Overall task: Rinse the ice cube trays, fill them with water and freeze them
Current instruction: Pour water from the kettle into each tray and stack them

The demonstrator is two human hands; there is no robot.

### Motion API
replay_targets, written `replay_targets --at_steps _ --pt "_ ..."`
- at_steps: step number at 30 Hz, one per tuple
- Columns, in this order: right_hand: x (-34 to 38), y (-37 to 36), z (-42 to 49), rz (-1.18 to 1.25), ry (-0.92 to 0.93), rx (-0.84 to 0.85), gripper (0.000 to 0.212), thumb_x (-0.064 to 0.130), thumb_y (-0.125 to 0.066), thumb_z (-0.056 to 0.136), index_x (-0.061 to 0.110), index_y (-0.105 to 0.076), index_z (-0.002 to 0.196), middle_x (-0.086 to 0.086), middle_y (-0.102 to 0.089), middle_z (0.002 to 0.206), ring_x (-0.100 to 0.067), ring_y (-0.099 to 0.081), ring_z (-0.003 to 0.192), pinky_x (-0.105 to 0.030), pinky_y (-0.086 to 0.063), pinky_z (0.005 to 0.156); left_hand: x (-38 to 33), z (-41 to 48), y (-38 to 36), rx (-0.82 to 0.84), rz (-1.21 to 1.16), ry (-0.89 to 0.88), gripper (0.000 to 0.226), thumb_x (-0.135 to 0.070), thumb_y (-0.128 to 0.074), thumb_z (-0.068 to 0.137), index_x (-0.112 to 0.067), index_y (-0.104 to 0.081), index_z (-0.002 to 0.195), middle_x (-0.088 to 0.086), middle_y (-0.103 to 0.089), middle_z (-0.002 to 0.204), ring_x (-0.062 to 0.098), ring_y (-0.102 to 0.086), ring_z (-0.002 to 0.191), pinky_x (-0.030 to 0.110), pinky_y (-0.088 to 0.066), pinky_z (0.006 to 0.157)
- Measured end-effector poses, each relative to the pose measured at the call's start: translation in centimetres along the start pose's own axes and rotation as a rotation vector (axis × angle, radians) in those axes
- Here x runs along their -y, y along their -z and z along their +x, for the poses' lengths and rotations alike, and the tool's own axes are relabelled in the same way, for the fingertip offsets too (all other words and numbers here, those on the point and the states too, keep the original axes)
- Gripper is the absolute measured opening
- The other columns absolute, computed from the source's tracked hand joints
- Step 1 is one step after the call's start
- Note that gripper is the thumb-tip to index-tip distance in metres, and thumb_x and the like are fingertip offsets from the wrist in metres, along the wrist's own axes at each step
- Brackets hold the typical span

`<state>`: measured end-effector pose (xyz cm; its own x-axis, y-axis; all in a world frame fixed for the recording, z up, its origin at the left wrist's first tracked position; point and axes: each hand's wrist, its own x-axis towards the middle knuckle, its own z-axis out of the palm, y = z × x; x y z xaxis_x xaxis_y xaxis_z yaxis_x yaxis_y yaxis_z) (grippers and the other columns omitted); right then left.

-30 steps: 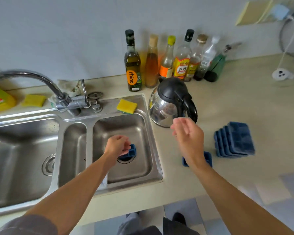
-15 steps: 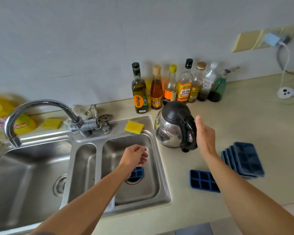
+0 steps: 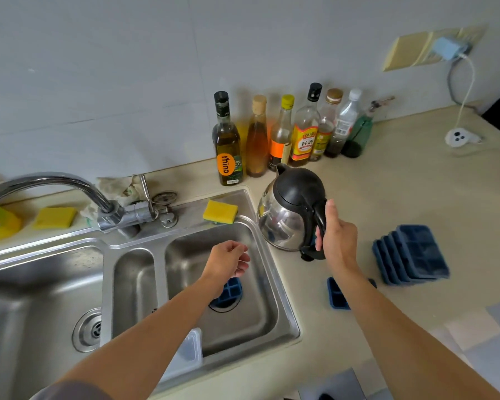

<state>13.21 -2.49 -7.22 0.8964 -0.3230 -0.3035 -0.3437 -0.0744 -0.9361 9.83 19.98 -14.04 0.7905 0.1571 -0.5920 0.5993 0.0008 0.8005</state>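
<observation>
- R hand (image 3: 337, 241): fingers wrapped round the black handle of the steel kettle (image 3: 286, 217), just right of the right sink basin (image 3: 283, 313).
- L hand (image 3: 228, 262): over that basin, fingers loosely curled, holding nothing.
- Blue ice cube tray (image 3: 230, 291): in basin, on drain, under L hand.
- 2nd tray (image 3: 337, 297): on counter (image 3: 416, 197), partly hidden by R forearm.
- Tray stack (image 3: 413, 256): further right.

Two bare forearms (image 3: 145, 339), a grey sleeve (image 3: 70, 389) just showing on the left arm
</observation>
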Motion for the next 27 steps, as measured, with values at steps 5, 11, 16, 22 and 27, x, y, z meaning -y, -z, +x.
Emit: replay_targets --at_steps 5,11,16,22,27 --pt "-0.9 -0.1 -3.1 0.038 -0.02 0.007 0.062 0.059 -0.051 0.099 0.01 -0.059 0.061 0.001 -0.056 0.05 -0.007 -0.052 0.041 -0.02 -0.043 0.04 1.1 -0.9 -0.6 -0.047 -0.04 -0.022 0.019 -0.022 -0.055 0.104 -0.011 -0.07 0.098 0.007 -0.073 0.091 0.016 -0.067 0.074 0.029 -0.058 0.067" --pt "-2.2 1.6 -6.7 0.006 0.001 0.09 0.065 0.054 -0.055 0.098 0.006 -0.056 0.055 -0.003 -0.051 0.046 -0.014 -0.046 0.04 -0.021 -0.041 0.039 3.0 -4.3 -0.9 -0.082 -0.128 -0.011 0.022 -0.033 -0.047 0.107 -0.02 -0.063 0.117 0.003 -0.068 0.113 0.02 -0.067 0.103 0.036 -0.058 0.084" --pt "-2.2 4.0 -9.1 -0.048 0.035 0.196 0.064 0.051 -0.058 0.098 0.009 -0.054 0.05 -0.003 -0.049 0.043 -0.014 -0.045 0.039 -0.02 -0.038 0.039 5.4 -7.3 -0.9 -0.151 -0.241 -0.032 0.027 -0.038 -0.044 0.107 -0.019 -0.063 0.107 0.004 -0.068 0.109 0.018 -0.066 0.099 0.031 -0.057 0.08" --pt "-1.6 6.1 -11.5 -0.127 0.052 0.319 0.063 0.054 -0.06 0.096 0.011 -0.059 0.05 -0.002 -0.054 0.044 -0.014 -0.046 0.036 -0.019 -0.038 0.038 7.7 -11.1 -1.7 -0.074 -0.328 -0.033 0.048 -0.053 -0.038 0.103 -0.023 -0.076 0.105 0.004 -0.078 0.106 0.017 -0.072 0.096 0.036 -0.054 0.09" --pt "-1.3 6.7 -13.0 -0.175 0.061 0.36 0.067 0.057 -0.061 0.094 0.016 -0.06 0.041 0.0 -0.052 0.04 -0.013 -0.046 0.034 -0.018 -0.039 0.038 9.6 -13.3 -2.4 -0.099 -0.354 -0.013 0.043 -0.051 -0.043 0.104 -0.027 -0.078 0.097 0.006 -0.077 0.107 0.02 -0.071 0.102 0.033 -0.054 0.084"
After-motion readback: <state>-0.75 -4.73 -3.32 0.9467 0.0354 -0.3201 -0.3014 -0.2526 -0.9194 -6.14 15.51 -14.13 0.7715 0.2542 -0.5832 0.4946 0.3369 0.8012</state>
